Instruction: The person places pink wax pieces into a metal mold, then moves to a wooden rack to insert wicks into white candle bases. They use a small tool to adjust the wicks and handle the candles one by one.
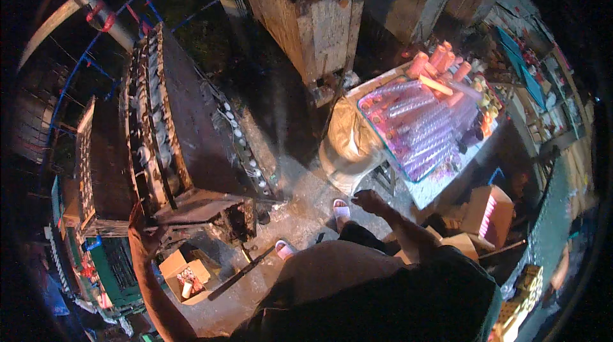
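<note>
My left hand [144,232] is at the near end of a long wooden rack [152,112] lined with pale pieces along its side. Its fingers point up and apart, and nothing shows in them; whether they touch the wood I cannot tell. My right hand [370,203] hangs in front of my body with its fingers curled in, and I see nothing in it. Just beyond it stands a tan sack [351,134], next to a table carrying shiny purple, plastic-wrapped packs [418,125]. Pink rolls or tubes [440,61] lie in a pile behind the packs.
An open cardboard box [185,278] with small pieces inside sits on the floor at left. More cardboard boxes [488,217] stand at right. A tall wooden crate [313,29] rises ahead, beyond the concrete floor [294,182]. A dark bar [239,273] lies near my feet.
</note>
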Demonstrator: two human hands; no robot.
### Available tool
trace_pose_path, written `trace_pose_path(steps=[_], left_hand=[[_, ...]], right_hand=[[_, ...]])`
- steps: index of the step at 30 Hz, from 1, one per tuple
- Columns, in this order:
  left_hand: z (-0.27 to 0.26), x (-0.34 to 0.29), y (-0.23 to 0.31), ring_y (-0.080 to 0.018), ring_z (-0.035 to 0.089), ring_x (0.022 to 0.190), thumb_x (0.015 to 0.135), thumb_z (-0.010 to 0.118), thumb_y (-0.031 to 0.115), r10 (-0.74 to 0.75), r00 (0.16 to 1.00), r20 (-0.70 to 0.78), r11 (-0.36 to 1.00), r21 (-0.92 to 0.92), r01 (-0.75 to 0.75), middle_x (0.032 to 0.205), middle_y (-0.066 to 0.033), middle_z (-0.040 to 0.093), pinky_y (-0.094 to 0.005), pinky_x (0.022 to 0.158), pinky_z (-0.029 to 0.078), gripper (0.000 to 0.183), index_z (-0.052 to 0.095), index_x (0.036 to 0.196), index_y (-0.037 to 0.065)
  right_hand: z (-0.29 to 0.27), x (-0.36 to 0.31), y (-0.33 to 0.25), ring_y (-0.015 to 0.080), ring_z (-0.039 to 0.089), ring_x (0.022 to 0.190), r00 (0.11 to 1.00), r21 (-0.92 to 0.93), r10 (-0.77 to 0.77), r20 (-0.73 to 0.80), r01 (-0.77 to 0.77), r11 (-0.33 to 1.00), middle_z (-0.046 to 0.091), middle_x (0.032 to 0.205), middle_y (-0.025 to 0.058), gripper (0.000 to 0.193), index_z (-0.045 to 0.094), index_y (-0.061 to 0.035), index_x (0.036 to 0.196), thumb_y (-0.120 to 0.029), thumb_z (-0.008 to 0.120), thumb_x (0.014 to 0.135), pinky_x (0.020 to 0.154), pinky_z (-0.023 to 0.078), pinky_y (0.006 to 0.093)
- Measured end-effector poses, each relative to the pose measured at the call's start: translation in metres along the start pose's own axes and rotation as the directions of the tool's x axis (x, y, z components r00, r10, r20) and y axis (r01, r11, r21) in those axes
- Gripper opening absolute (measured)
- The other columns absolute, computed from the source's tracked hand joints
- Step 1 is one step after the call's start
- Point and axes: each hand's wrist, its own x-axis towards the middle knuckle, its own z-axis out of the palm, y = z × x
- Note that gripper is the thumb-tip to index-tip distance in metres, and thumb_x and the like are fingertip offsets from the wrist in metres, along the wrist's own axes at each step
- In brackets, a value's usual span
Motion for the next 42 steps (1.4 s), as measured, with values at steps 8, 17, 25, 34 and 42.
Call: trace_pose_path(steps=[8, 17, 25, 34, 42], left_hand=[[0.013, -0.030, -0.017, -0.0355, 0.039, 0.152, 0.096, 0.066, 0.046, -0.323, 0.946, -0.024, 0.872, -0.396, 0.288, 0.159, -0.0199, 0.049, -0.0466, 0.126, 0.028, 0.074, 0.052, 0.151, -0.001], [0.049, -0.023, 0.001, -0.0414, 0.040, 0.148, 0.101, 0.062, 0.041, -0.146, 0.937, -0.316, 0.987, 0.021, 0.161, 0.157, -0.0210, 0.050, -0.0523, 0.123, 0.029, 0.065, 0.052, 0.150, 0.000], [0.057, -0.021, 0.029, -0.0429, 0.034, 0.152, 0.100, 0.056, 0.058, -0.179, 0.882, -0.437, 0.976, 0.031, 0.214, 0.154, -0.0173, 0.054, -0.0588, 0.124, 0.025, 0.074, 0.055, 0.148, 0.003], [0.034, 0.005, 0.053, -0.0460, 0.031, 0.153, 0.094, 0.062, 0.063, -0.214, 0.897, -0.386, 0.975, -0.027, 0.221, 0.153, -0.0205, 0.055, -0.0598, 0.124, 0.023, 0.077, 0.060, 0.144, 0.006], [0.030, -0.002, 0.069, -0.0423, 0.023, 0.158, 0.085, 0.064, 0.076, -0.530, 0.801, -0.278, 0.845, -0.250, 0.472, 0.160, -0.0220, 0.048, -0.0586, 0.127, 0.014, 0.094, 0.063, 0.143, 0.003]], right_hand=[[-0.126, 0.150, 0.001, 0.0190, 0.073, 0.099, 0.988, 0.322, 0.144, 0.062, -0.157, 0.934, 0.077, 0.110, 0.0136, 0.043, 0.072, 0.0054, 0.119, -0.026, 0.082, 0.091, 0.087, 0.058, 0.0352], [-0.402, 0.222, -0.148, 0.0140, 0.069, 0.090, 0.671, 0.273, -0.012, -0.742, 0.318, 0.908, 0.075, 0.100, 0.0034, 0.018, 0.074, -0.0071, 0.112, -0.006, 0.072, 0.095, 0.081, 0.056, 0.0313], [-0.540, 0.253, -0.186, 0.0167, 0.070, 0.089, 0.446, 0.331, 0.164, -0.880, 0.327, 0.885, 0.076, 0.100, 0.0096, 0.020, 0.075, -0.0003, 0.111, -0.014, 0.076, 0.096, 0.083, 0.055, 0.0296], [-0.354, 0.317, -0.307, 0.0290, 0.071, 0.097, 0.927, 0.220, -0.374, 0.035, 0.358, 0.908, 0.073, 0.107, 0.0124, 0.042, 0.070, -0.0044, 0.130, -0.029, 0.076, 0.096, 0.093, 0.056, 0.0408], [-0.299, 0.444, -0.411, 0.0402, 0.053, 0.133, 0.636, 0.085, -0.769, -0.058, 0.771, 0.631, 0.058, 0.142, 0.0182, 0.055, 0.069, -0.0025, 0.131, -0.040, 0.079, 0.091, 0.110, 0.045, 0.0465]])
